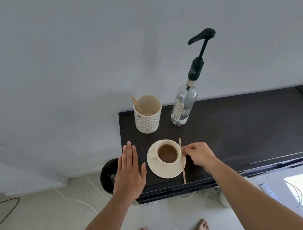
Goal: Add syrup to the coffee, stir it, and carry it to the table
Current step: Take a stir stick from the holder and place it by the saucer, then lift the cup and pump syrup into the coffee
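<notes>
Coffee cup [168, 154] sits on its saucer [166, 170] near the bench [245, 131] front edge; right hand [200, 155] fingers pinch the stirrer [183, 170] laid across the saucer rim; left hand [130, 172] hovers flat, released; stirring looks about finished or about to start, I cannot tell which; carrying calls for both hands under the saucer.

Desk [245, 131]: dark brown wood-look top, matt, with faint grain. Cup [168, 154] and saucer [166, 170]: cream ceramic, smooth, low sheen. Stir stick [183, 170]: thin pale wood, unfinished. Syrup bottle [184, 106]: clear glass, glossy, paper label on its side; pump [201, 37] of black plastic, satin finish. Holder cup [147, 115]: matt, cream inside, printed grey-and-white lattice outside; material cannot be told. Wall [80, 47]: smooth, matt paint. Floor [44, 215]: pale, matt.
</notes>
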`<state>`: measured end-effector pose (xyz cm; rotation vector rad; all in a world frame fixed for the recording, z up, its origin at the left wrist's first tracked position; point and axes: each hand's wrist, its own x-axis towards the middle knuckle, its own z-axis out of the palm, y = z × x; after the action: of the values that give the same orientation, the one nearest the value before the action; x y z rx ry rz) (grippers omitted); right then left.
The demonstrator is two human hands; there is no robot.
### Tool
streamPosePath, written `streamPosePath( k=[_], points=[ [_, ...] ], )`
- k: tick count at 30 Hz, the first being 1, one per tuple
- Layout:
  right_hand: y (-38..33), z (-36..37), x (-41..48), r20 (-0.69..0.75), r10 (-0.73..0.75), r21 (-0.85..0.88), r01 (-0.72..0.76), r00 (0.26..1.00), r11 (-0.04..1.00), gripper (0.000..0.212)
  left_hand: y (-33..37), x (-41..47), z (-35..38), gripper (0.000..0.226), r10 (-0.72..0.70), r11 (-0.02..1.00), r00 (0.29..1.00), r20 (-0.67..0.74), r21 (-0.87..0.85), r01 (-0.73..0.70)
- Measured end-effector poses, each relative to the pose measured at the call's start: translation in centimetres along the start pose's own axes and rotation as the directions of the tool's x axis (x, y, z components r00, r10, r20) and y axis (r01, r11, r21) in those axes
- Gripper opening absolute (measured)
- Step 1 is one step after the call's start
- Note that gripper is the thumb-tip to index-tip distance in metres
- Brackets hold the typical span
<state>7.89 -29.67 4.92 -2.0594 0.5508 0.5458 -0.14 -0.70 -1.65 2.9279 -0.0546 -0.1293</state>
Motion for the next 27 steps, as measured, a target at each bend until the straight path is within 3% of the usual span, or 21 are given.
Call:
streamPosePath(
  k=[15,21,25,27],
  points=[
    [-1.1,0.5,1.6,-0.031,-0.069,-0.022,0.069,0.997,0.997,0.013,-0.1,0.0,0.4,0.079,-0.005,1.000,1.000,-0.004,0.030,0.005],
    [-0.8,-0.1,0.8,-0.048,-0.070,-0.004,0.070,0.996,0.998,0.022,-0.1,0.0,0.6,0.080,-0.014,0.999,1.000,0.001,0.048,0.014],
    [0.5,-0.6,-0.2,-0.110,-0.214,-0.126,0.199,0.971,0.972,0.013,0.0,0.1,-0.1,0.080,-0.018,1.000,0.998,0.057,0.024,0.016],
    [1.5,-0.8,-0.5,-0.124,-0.296,-0.260,0.257,0.947,0.931,0.021,0.2,0.1,-0.8,0.081,-0.021,0.999,0.996,0.084,-0.028,0.024]
  ],
)
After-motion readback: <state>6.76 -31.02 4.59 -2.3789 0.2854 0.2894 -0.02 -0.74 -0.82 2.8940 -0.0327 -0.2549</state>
